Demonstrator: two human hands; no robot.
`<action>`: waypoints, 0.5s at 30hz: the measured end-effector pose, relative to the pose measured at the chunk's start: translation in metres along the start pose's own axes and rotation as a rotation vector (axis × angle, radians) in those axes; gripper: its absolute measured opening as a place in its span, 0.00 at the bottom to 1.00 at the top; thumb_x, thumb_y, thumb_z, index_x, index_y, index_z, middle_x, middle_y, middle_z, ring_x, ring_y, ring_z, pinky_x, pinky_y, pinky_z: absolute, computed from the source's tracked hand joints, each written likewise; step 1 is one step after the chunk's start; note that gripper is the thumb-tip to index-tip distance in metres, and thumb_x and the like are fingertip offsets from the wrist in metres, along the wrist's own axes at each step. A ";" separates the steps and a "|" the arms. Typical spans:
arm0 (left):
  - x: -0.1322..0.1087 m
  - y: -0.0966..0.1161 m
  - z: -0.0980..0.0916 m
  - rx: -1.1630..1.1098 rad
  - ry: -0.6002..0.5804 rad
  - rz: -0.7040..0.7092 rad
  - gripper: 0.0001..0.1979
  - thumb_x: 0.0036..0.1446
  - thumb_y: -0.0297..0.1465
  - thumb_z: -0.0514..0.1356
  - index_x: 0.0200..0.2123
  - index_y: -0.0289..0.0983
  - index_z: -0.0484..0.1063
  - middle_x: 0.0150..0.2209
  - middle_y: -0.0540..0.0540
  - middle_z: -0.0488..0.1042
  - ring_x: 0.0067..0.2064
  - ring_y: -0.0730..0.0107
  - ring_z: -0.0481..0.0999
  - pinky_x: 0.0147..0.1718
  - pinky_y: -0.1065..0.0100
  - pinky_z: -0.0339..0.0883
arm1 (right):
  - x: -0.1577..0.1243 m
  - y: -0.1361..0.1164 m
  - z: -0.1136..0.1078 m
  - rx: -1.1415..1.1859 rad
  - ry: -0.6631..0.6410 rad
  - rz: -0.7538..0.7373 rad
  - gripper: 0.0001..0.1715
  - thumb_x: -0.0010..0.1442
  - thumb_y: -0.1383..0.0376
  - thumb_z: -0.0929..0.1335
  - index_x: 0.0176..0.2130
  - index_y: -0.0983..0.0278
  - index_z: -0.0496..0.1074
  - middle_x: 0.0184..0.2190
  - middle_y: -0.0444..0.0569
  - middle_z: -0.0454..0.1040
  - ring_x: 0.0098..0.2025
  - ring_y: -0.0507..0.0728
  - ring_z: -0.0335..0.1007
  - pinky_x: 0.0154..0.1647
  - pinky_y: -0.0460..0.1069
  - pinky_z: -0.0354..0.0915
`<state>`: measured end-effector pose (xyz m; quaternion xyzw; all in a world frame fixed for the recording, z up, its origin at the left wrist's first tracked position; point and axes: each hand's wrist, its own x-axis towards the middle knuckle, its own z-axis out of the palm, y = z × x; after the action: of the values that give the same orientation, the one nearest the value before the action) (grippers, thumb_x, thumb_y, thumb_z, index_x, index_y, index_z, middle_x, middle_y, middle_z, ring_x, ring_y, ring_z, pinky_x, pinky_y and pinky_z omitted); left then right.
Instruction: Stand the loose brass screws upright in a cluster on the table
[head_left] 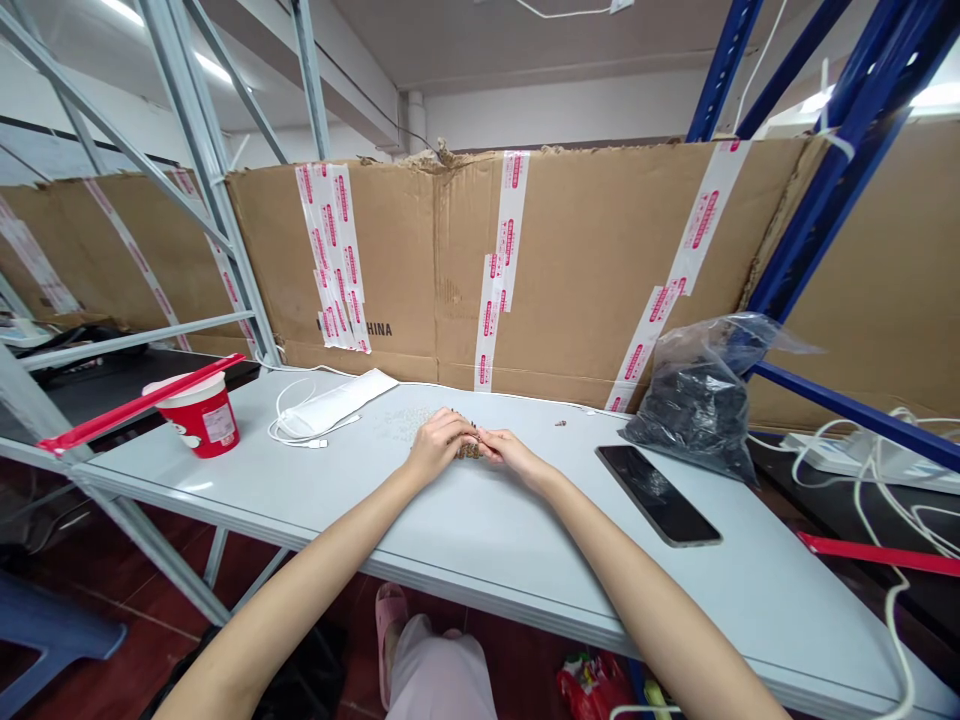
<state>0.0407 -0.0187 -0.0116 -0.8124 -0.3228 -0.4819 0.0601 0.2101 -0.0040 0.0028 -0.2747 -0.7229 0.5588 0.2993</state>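
My left hand (441, 440) is closed in a pinch over the middle of the table, its fingertips bent over something small. Meeting it from the other side, my right hand (511, 452) is also closed, thumb and index finger pressed together against the left fingertips. What the two hold between them is too small and too covered to name. Just below the fingertips shows a cluster of small brownish-gold pieces (469, 451), partly hidden by both hands. Left of my left hand lies a scatter of tiny transparent bits (401, 424). A small brown piece (561, 423) lies apart to the right.
A red paper cup (201, 420) stands on the table (315, 500) at left, near a white flat object (337, 402) and a white cable (289, 435). At right are a black phone (658, 495) and a plastic bag of dark material (694, 410). Cardboard (405, 270) walls the back.
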 end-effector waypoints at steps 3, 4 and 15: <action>0.000 0.000 0.001 0.001 -0.002 -0.005 0.07 0.57 0.31 0.53 0.33 0.38 0.71 0.31 0.47 0.73 0.36 0.70 0.68 0.37 0.65 0.62 | -0.001 -0.003 -0.002 0.006 -0.026 0.023 0.28 0.54 0.45 0.57 0.19 0.64 0.54 0.15 0.38 0.49 0.20 0.47 0.41 0.24 0.46 0.41; 0.000 0.000 0.001 0.003 0.006 -0.014 0.08 0.57 0.31 0.53 0.33 0.38 0.71 0.31 0.46 0.73 0.36 0.69 0.68 0.37 0.64 0.63 | -0.001 -0.003 -0.003 -0.016 -0.008 -0.009 0.27 0.54 0.45 0.59 0.21 0.64 0.56 0.16 0.38 0.51 0.20 0.48 0.43 0.24 0.46 0.42; -0.001 0.001 -0.001 0.024 -0.017 0.035 0.08 0.58 0.29 0.52 0.35 0.37 0.70 0.33 0.46 0.72 0.37 0.69 0.68 0.38 0.65 0.62 | 0.003 0.008 0.002 0.002 0.019 -0.038 0.29 0.54 0.43 0.57 0.20 0.64 0.57 0.16 0.38 0.49 0.20 0.48 0.40 0.24 0.46 0.41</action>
<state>0.0399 -0.0200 -0.0117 -0.8212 -0.3147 -0.4700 0.0755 0.2075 -0.0014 -0.0047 -0.2659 -0.7245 0.5513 0.3169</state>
